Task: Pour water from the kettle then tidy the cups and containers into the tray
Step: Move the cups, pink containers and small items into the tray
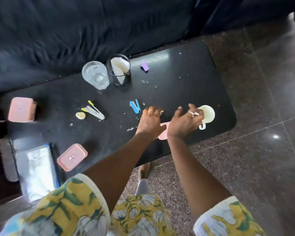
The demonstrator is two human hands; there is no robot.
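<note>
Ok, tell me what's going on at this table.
A person stands over the black table. Their right hand has fingers at the rim of the white cup; whether it holds it isn't clear. The left hand spreads open above a pink piece, mostly hidden. A glass and two pink containers sit untidied.

Pink piece (162,135) mostly hidden beneath the left hand (150,122) and right hand (182,124) (shape unclear)

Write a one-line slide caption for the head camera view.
Over a littered black table, left hand and right hand hover, the right at a cream cup.
</note>
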